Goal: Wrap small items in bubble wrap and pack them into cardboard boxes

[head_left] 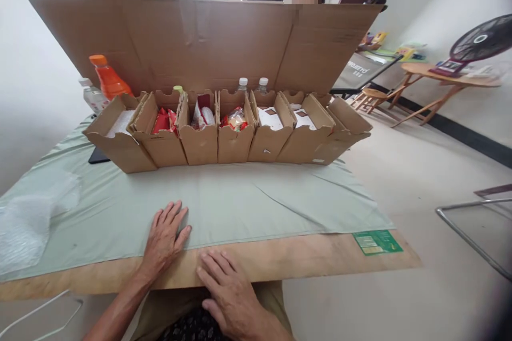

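My left hand (pixel 165 237) lies flat and open on the pale green cloth (pixel 248 197) near the table's front edge, holding nothing. My right hand (pixel 228 290) rests open with fingers stretched on the wooden table edge (pixel 304 258), just right of the left hand. Beyond them stands a row of several small cardboard boxes (pixel 230 136) with open tops. They hold red packets (pixel 164 120), a clear bag of snacks (pixel 237 118) and white packs (pixel 270 116).
A tall cardboard sheet (pixel 200 42) stands behind the boxes, with two people behind it. An orange bottle (pixel 107 77) and small water bottles (pixel 252 84) stand at the back. Bubble wrap (pixel 28 218) lies at left. A fan (pixel 482 40), wooden table and stool stand at right.
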`<state>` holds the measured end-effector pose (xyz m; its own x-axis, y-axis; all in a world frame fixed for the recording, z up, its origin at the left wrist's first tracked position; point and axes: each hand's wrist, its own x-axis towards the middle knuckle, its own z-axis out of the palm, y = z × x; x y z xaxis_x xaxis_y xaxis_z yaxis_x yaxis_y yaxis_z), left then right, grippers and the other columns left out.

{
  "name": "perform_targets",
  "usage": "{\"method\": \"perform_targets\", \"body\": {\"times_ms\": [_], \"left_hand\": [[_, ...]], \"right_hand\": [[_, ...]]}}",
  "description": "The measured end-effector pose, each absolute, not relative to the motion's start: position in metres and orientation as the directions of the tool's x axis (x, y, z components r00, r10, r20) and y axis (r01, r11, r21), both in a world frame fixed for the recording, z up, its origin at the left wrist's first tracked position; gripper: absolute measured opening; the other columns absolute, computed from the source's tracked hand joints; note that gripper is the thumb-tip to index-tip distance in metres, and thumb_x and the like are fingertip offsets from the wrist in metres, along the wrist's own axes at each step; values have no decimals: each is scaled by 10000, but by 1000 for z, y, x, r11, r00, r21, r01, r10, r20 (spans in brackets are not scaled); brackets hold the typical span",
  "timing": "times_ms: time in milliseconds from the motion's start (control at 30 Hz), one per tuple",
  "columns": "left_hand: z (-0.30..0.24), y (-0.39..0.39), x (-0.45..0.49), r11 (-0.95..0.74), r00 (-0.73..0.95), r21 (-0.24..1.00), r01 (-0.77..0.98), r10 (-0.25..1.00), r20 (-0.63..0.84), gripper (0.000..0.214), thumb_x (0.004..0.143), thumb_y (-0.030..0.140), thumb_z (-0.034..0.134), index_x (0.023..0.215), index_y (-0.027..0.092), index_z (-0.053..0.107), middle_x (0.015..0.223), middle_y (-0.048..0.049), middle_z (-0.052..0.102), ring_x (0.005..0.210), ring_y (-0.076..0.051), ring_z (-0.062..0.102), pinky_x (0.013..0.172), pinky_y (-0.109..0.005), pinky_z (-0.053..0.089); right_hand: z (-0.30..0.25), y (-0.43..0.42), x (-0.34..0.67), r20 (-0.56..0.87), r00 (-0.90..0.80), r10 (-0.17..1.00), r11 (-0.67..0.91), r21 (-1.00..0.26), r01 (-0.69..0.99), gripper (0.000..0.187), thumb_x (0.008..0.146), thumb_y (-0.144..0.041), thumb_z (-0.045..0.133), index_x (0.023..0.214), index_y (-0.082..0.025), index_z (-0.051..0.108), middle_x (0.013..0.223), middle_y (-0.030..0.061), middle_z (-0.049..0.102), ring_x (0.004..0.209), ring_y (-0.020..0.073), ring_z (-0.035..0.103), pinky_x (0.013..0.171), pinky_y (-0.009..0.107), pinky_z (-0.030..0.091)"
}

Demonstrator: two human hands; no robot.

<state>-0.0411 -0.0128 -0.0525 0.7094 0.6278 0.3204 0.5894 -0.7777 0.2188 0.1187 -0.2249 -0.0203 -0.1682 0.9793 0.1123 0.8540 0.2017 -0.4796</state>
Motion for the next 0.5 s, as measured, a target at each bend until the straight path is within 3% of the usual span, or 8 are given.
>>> {"method": "perform_targets", "body": {"times_ms": [67, 133, 233, 333, 500], "left_hand": [[-53, -13, -43, -788, 719, 196, 583, 613, 328, 462, 1023, 360, 454, 1394, 148, 630, 1532, -169, 580, 1446, -383, 509, 1171, -622, 392], [-53, -13, -44, -792, 721, 184, 582, 607, 333, 465, 1026, 369, 450, 1398, 150, 623, 1534, -169, 578, 1445, -378, 512, 1164, -615, 402], [-54, -13, -45, -789, 716, 185, 586, 611, 337, 457, 1027, 383, 451, 1400, 178, 616, 1536, -155, 579, 1447, -360, 515, 1170, -593, 404], [-55, -13, -46, -784, 709, 194, 590, 618, 341, 447, 1024, 395, 460, 1398, 203, 612, 1543, -138, 576, 1456, -350, 508, 1180, -581, 398], [-50, -14, -43, -779, 710, 193, 596, 624, 327, 450, 1021, 372, 468, 1397, 171, 612, 1535, -166, 577, 1448, -367, 512, 1168, -612, 407]], "right_hand": [[-20, -248, 143, 192, -122, 974, 203, -493, 846, 435, 1019, -344, 551, 1426, -192, 568, 1539, 87, 576, 1446, 255, 499, 1192, 452, 432], [-17, -267, 175, 299, 3, 954, 158, -514, 843, 281, 1006, -217, 524, 1255, -203, 653, 1287, 85, 744, 1213, 223, 670, 1030, 397, 546], [-10, -281, 234, 464, 214, 860, 26, -458, 889, 222, 1006, -154, 502, 1122, -229, 676, 1027, 52, 794, 959, 191, 730, 874, 344, 575], [-9, -275, 286, 521, 310, 796, -176, -290, 941, 281, 1026, -263, 510, 1262, -215, 654, 1214, 102, 759, 1117, 247, 704, 943, 411, 551], [-33, -256, 312, 332, 405, 852, -396, -98, 913, 464, 1049, -400, 407, 1396, -172, 615, 1481, 159, 614, 1350, 328, 583, 1025, 499, 512]]}}
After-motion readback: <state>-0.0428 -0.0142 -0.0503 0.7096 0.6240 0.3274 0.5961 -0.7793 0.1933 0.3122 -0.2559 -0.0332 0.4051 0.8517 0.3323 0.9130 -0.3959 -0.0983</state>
